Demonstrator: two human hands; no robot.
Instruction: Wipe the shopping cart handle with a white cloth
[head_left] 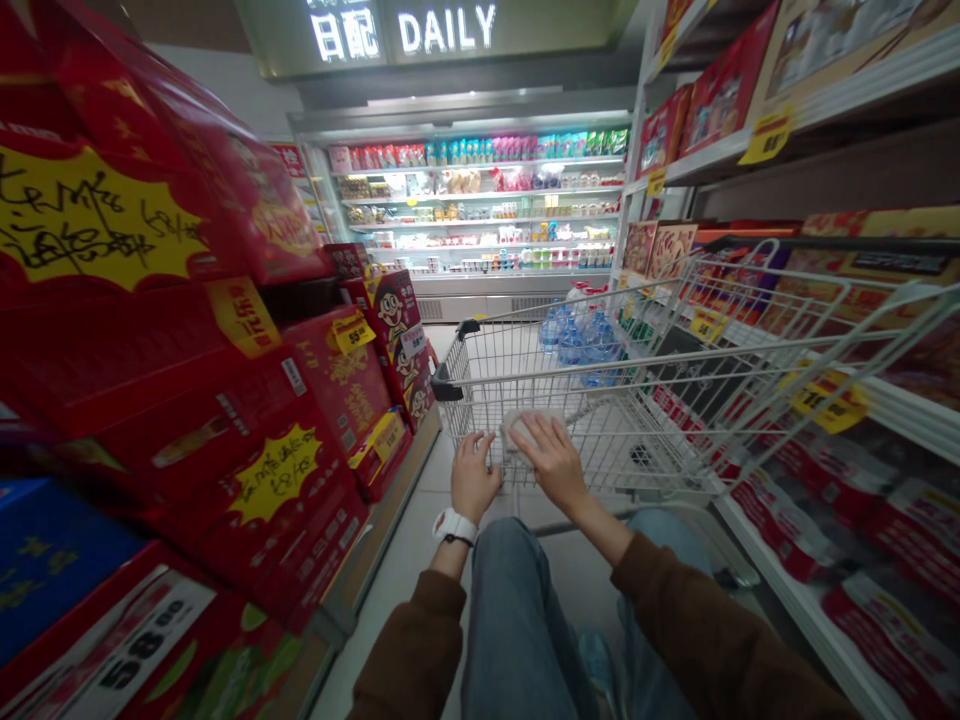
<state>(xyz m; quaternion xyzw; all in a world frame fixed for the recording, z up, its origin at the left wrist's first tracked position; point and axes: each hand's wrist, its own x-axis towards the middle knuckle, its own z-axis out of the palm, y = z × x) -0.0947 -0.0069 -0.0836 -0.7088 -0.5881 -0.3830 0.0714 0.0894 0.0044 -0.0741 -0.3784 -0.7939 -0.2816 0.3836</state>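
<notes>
A metal wire shopping cart [540, 378] stands sideways right in front of my knees. My right hand [551, 455] lies over a white cloth [517, 425], pressing it against the wires of the cart's near side. Part of the cloth is covered by my fingers. Just to the left, my left hand [474, 475] is at the cart's lower left corner, its fingers spread and slightly bent with nothing visible in them. Whether its fingertips touch the wires I cannot tell. A white watch [454, 525] is on my left wrist.
Stacked red gift boxes [247, 480] rise close on the left. A shelf [825, 390] with price tags and packed goods runs along the right. Blue water bottles [581, 335] stand on the floor behind the cart. A lit refrigerated display [480, 225] spans the back.
</notes>
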